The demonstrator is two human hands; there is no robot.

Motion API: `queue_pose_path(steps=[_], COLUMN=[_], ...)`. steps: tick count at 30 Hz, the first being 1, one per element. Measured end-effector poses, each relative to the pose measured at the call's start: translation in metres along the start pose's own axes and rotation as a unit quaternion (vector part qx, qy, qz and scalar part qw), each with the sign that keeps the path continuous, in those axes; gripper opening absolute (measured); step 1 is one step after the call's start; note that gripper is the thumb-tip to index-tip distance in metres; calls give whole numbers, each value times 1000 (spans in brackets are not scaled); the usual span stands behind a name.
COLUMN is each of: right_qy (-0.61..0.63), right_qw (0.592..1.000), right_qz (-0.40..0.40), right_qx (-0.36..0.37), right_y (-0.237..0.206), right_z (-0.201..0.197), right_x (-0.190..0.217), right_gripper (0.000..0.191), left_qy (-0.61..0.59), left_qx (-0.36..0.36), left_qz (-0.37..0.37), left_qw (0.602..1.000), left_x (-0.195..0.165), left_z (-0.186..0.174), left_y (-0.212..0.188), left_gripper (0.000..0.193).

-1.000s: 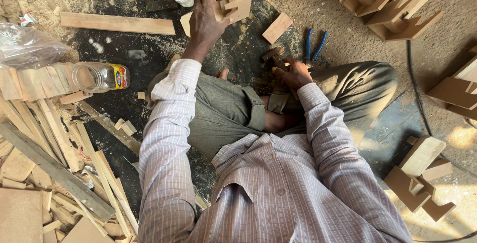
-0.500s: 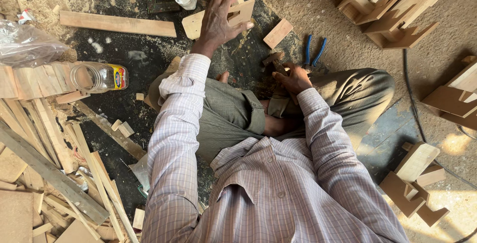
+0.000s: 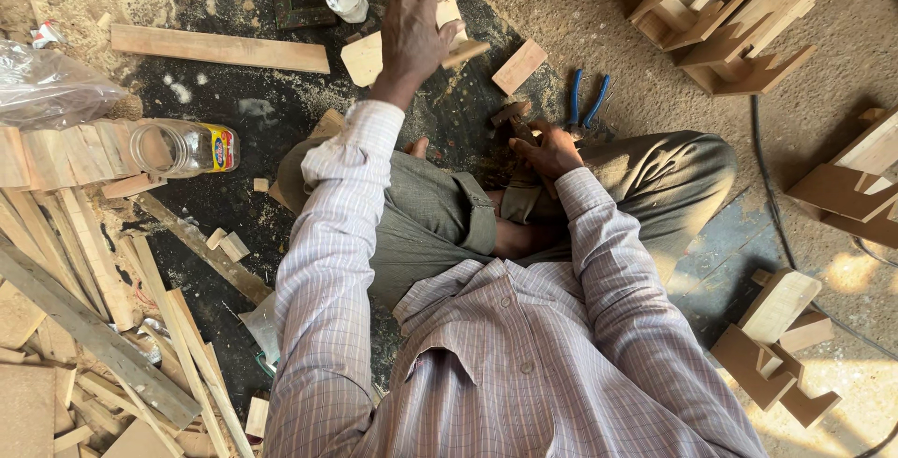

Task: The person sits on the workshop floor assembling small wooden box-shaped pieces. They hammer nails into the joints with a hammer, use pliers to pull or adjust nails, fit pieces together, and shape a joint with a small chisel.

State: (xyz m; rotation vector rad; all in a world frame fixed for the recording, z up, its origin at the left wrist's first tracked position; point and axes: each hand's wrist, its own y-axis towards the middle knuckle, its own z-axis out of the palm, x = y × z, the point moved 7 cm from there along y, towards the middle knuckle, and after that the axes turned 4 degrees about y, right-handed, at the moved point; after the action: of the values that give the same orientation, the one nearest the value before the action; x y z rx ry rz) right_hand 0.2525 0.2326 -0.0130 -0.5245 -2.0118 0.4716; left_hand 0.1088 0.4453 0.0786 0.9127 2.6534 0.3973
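I sit cross-legged on a sawdust-covered floor. My left hand (image 3: 412, 29) reaches forward and curls its fingers around a light notched wooden piece (image 3: 456, 28), which lies among other offcuts next to a flat rounded board (image 3: 363, 58). My right hand (image 3: 554, 151) rests by my right knee, closed on a small dark wooden block (image 3: 513, 119). Blue-handled pliers (image 3: 584, 101) lie on the floor just beyond the right hand. A loose small rectangular block (image 3: 519, 66) lies between the two hands.
A long plank (image 3: 220, 48), a white capped bottle (image 3: 347, 0) and a glass jar (image 3: 182, 147) lie to the left. Wood strips (image 3: 84, 308) pile at lower left. Assembled wooden stands (image 3: 739, 23) sit at upper right, more (image 3: 776, 346) at lower right. A black cable (image 3: 772, 224) runs down the right.
My left hand has slid a little right over the offcuts and closed on the notched piece. The right hand has stayed by the knee.
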Motion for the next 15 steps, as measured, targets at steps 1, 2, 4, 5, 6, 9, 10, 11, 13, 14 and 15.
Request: queue_pose_path(steps=[1, 2, 4, 5, 6, 9, 10, 11, 13, 14, 15], right_qy=[-3, -8, 1, 14, 28, 10, 14, 18, 22, 21, 20], right_qw=[1000, 1000, 1000, 1000, 999, 1000, 1000, 1000, 1000, 1000, 1000], right_qz=[5, 10, 18, 19, 20, 12, 16, 19, 18, 16, 14], right_qx=[-1, -2, 2, 6, 9, 0, -1, -1, -1, 1, 2], right_y=[0, -1, -2, -2, -2, -4, -4, -5, -5, -5, -5], right_z=[0, 0, 1, 1, 2, 2, 2, 2, 3, 3, 3], right_x=[0, -1, 0, 0, 0, 2, 2, 2, 4, 5, 6], right_gripper=[73, 72, 71, 71, 71, 73, 74, 74, 74, 74, 74], left_qy=[-19, -39, -31, -26, -11, 24, 28, 32, 67, 84, 85], left_qx=[32, 65, 59, 54, 54, 68, 81, 95, 104, 109, 132], left_qz=[11, 20, 136, 193, 223, 281, 278, 274, 284, 288, 282], left_qw=[999, 997, 989, 979, 973, 957, 957, 956, 951, 948, 947], left_x=[-4, -7, -28, -39, -47, -67, -69, -71, -74, -75, -74], left_z=[4, 9, 6, 5, 6, 10, 11, 13, 14, 14, 17], left_y=[-8, -15, -36, -49, -60, -89, -95, -101, -109, -112, -113], left_gripper=[38, 24, 16, 12, 10, 9, 11, 14, 10, 14, 14])
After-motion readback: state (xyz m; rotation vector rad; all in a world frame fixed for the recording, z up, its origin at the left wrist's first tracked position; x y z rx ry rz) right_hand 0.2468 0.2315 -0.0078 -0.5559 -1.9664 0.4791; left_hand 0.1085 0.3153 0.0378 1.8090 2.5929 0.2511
